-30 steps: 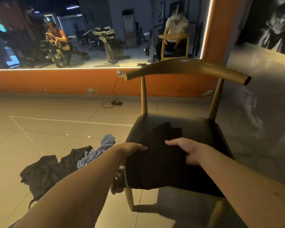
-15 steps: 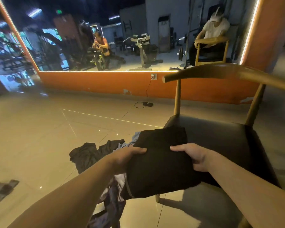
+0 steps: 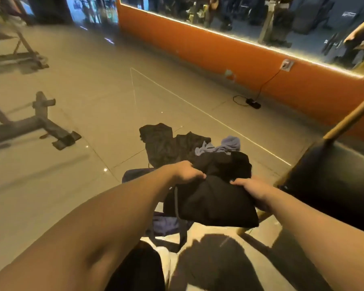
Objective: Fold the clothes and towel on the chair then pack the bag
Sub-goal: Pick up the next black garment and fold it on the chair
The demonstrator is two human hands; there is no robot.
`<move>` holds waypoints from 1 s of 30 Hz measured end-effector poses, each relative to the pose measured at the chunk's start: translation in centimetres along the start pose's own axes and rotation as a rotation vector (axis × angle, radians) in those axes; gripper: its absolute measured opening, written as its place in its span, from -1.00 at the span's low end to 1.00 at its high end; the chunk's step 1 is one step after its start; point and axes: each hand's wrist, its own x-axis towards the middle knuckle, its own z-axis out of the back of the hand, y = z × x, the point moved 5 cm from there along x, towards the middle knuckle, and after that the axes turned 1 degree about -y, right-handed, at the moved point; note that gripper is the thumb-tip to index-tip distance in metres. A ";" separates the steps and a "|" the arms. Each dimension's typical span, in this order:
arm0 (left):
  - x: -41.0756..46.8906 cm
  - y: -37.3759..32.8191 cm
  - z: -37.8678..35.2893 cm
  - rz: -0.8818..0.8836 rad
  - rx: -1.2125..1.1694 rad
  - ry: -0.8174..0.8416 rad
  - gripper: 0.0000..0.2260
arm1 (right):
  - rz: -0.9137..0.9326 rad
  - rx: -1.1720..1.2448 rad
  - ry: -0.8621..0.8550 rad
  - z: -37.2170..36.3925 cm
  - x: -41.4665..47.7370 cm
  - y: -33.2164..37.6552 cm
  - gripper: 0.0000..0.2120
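Note:
A folded black garment (image 3: 214,198) hangs in the air left of the chair (image 3: 332,181), held from both sides. My left hand (image 3: 186,172) grips its left edge and my right hand (image 3: 253,191) grips its right edge. Below the garment lies a dark bag (image 3: 170,225) with a strap, partly hidden by the cloth. On the floor beyond it lie a black piece of clothing (image 3: 164,143) and a crumpled blue-grey cloth (image 3: 223,145).
The chair's black seat and wooden post stand at the right. An orange wall (image 3: 229,53) with a mirror runs along the back, with a socket and a cable (image 3: 254,101) on the floor. Gym equipment bases (image 3: 42,122) stand at the left.
Both hands have lifted the folded black garment off the chair seat and carried it left, over the bag and floor. The view has swung left and down.

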 end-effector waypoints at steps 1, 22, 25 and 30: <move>0.8 1.4 0.4 0.019 0.011 -0.011 -0.47 | 0.002 -0.009 -0.015 -1.5 1.1 -0.3 -0.68; 14.6 24.8 -2.4 0.280 -0.396 -0.199 -0.64 | 0.149 -0.252 0.075 -23.4 22.8 -11.0 -0.29; 15.7 26.5 -0.2 0.237 -0.426 -0.273 -0.59 | 0.065 -0.185 -0.007 -23.4 25.4 -10.5 -0.34; 16.6 31.9 0.1 0.190 0.197 -0.254 -0.72 | 0.006 -0.095 -0.170 -22.6 29.2 -8.7 -0.47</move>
